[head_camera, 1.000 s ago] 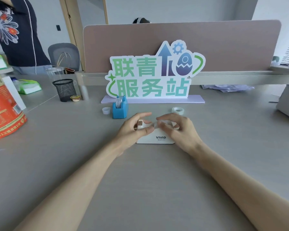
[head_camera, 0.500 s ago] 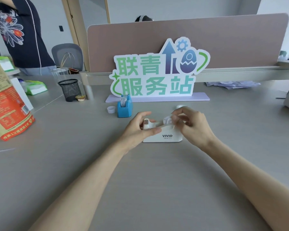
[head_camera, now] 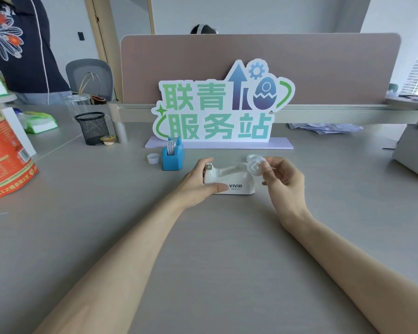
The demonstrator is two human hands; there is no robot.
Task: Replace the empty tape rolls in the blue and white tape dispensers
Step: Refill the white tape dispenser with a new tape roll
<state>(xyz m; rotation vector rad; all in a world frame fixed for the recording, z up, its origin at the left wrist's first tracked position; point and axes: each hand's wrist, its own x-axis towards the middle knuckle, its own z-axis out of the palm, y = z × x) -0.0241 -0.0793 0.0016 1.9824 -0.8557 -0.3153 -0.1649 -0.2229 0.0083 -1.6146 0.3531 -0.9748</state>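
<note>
A white tape dispenser [head_camera: 237, 186] marked VIVID stands on the grey desk in front of me. My left hand [head_camera: 198, 182] grips its left end, thumb on the front face. My right hand [head_camera: 282, 179] pinches a white plastic spool [head_camera: 255, 165] just above the dispenser's right end; the dispenser's cradle is bare. Behind and to the left stands a blue tape dispenser [head_camera: 173, 160] with a roll in it. A small pale empty core [head_camera: 153, 158] lies beside the blue one. Whether tape is on the held spool I cannot tell.
A standing sign [head_camera: 222, 109] with green characters rises behind the dispensers, before a pink partition [head_camera: 323, 68]. A black mesh cup [head_camera: 93, 128] and an orange bag [head_camera: 3, 160] are at left, a grey box [head_camera: 413, 153] at right. A person [head_camera: 22, 44] stands far left.
My right hand has lifted the white spool out of the white dispenser, up and to the right. My left hand has stayed on the dispenser's left end.
</note>
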